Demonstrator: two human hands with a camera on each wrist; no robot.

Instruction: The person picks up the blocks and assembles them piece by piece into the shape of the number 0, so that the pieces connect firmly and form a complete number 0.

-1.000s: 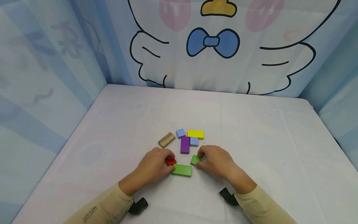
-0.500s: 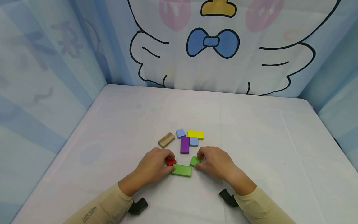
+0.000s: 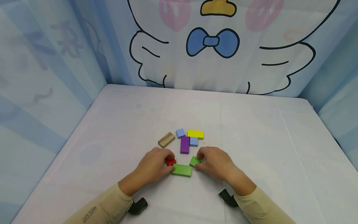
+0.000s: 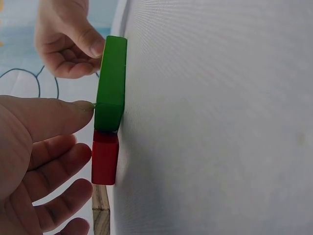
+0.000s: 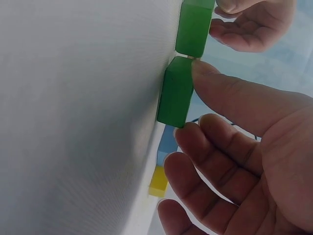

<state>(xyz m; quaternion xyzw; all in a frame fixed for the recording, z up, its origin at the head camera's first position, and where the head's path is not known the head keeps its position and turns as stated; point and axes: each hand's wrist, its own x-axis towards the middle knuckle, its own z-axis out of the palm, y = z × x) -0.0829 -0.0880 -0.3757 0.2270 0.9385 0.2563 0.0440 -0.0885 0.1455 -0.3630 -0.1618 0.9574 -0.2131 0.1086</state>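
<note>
In the head view my left hand [image 3: 155, 165] rests at the left of a long green block [image 3: 181, 170], the thumb on its end. A fingertip touches a red block [image 4: 105, 157], partly covered in the head view; in the left wrist view that block abuts the green one. My right hand [image 3: 216, 162] pinches a small green block [image 5: 176, 91] between thumb and a finger at its two ends. This block lies tilted by the long block's upper right corner, a narrow gap between them in the right wrist view.
Beyond the hands lie a purple block [image 3: 185, 145], a yellow block [image 3: 195, 134], two light blue blocks [image 3: 194, 141] and a wood-coloured block [image 3: 166, 139]. They rest on the white tablecloth [image 3: 251, 130]. A printed curtain [image 3: 212, 71] rises behind the table.
Over the last second my right hand has shifted slightly left and toward me with the small green block. The left hand and the other blocks stay where they were.
</note>
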